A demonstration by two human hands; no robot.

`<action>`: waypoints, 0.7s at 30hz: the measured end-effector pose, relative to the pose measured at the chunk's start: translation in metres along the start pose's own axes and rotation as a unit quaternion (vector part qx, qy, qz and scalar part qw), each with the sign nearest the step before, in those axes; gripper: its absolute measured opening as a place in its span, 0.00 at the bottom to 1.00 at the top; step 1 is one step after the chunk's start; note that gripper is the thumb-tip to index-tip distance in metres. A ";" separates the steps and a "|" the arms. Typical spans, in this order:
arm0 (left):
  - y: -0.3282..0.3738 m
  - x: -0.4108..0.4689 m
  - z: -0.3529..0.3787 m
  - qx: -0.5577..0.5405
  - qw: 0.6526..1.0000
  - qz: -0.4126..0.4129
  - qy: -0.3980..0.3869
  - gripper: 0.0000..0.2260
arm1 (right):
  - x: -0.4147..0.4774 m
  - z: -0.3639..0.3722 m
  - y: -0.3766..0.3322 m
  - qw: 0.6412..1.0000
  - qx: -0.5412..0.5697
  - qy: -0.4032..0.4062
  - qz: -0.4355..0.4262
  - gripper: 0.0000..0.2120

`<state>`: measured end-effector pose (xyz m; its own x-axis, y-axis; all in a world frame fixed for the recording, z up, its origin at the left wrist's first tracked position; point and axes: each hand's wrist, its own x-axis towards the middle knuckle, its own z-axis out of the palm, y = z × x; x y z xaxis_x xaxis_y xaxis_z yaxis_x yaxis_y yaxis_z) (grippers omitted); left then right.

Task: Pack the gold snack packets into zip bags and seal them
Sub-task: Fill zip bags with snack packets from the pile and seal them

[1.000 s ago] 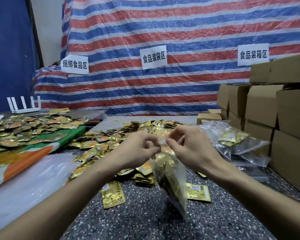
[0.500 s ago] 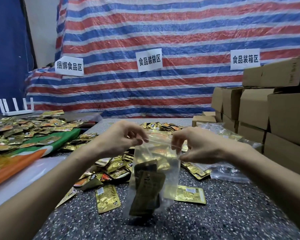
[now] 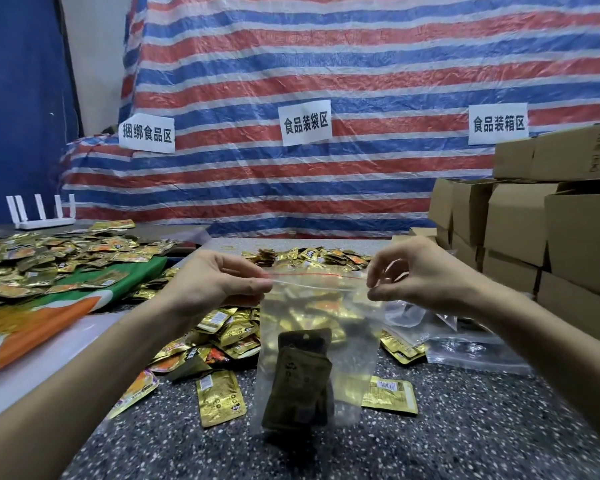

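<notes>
Pinching the top edge of the clear zip bag (image 3: pixel 317 344) at both corners, my hands hold it up above the table: my left hand (image 3: pixel 215 285) has thumb and forefinger clamped on the left end of the zip strip, and my right hand (image 3: pixel 420 275) nips the right end between its fingertips, the other fingers curled loosely. I see the bag hanging upright between them, its lower end near the speckled dark tabletop (image 3: pixel 465 427), though I cannot tell whether it touches. Inside it sit a few gold snack packets (image 3: pixel 300 382), stacked upright in the lower half and looking dark through the plastic. I cannot tell whether the zip is pressed closed along its length.

Loose gold packets (image 3: pixel 222 398) lie scattered on the table under and behind the bag, with a larger heap (image 3: pixel 312 254) farther back. To my left, more packets cover a green, orange and white cloth (image 3: pixel 84 299), and a white router (image 3: pixel 44 213) stands at the far corner. To my right, filled clear bags (image 3: pixel 465 348) lie flat beside stacked cardboard boxes (image 3: pixel 534 220). A red, white and blue striped tarp (image 3: pixel 326 64) hangs across the back, carrying three white paper signs (image 3: pixel 305 123) with Chinese characters, beside a blue sheet (image 3: pixel 21 98) on the left
</notes>
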<state>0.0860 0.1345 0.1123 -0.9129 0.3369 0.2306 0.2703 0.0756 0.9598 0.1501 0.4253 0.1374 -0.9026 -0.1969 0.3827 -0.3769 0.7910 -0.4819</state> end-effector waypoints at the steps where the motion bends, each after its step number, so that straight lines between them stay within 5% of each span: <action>1: -0.003 0.001 -0.001 -0.015 1.000 -0.006 0.002 0.09 | 0.000 -0.001 0.002 1.000 0.022 0.000 0.004 0.08; 14: -0.023 -0.001 0.010 0.015 0.996 0.054 0.062 0.05 | 0.002 -0.005 0.011 0.991 0.125 0.017 0.051 0.12; 21: -0.026 -0.001 0.026 0.039 0.990 0.109 0.083 0.02 | 0.002 -0.001 -0.001 1.000 0.002 -0.022 0.005 0.20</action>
<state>0.0875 0.1563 0.0829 -0.8659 0.1946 0.4608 0.4839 0.0932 0.8701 0.1486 0.4244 0.1394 -0.9144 -0.2141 0.3435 -0.3689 0.7903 -0.4893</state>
